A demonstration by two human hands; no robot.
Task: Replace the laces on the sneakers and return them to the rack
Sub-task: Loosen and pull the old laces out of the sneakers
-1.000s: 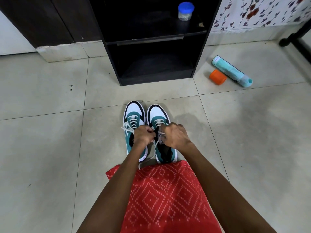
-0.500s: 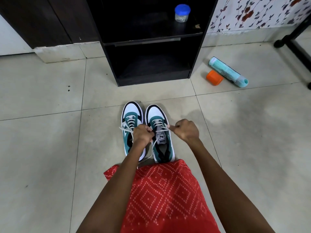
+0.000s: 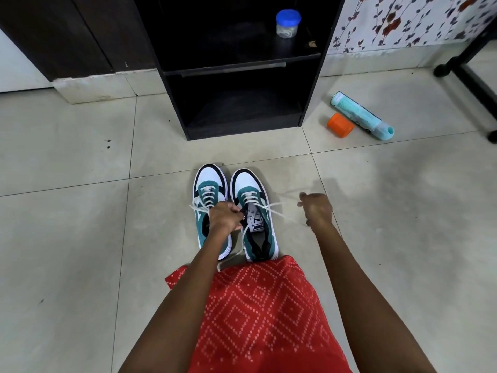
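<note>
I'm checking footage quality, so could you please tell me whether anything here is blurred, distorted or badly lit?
Head view: the lace by the right hand is motion-smeared; the wide lens bows the rack; its shelves are in deep shadow; the sneakers are sharp.

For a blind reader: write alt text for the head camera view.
Two hands lace one of a pair of sneakers on a tiled floor: the left hand grips the lace at the shoe, the right hand pinches it out to the side. A black rack holding a blue-lidded jar stands behind.
</note>
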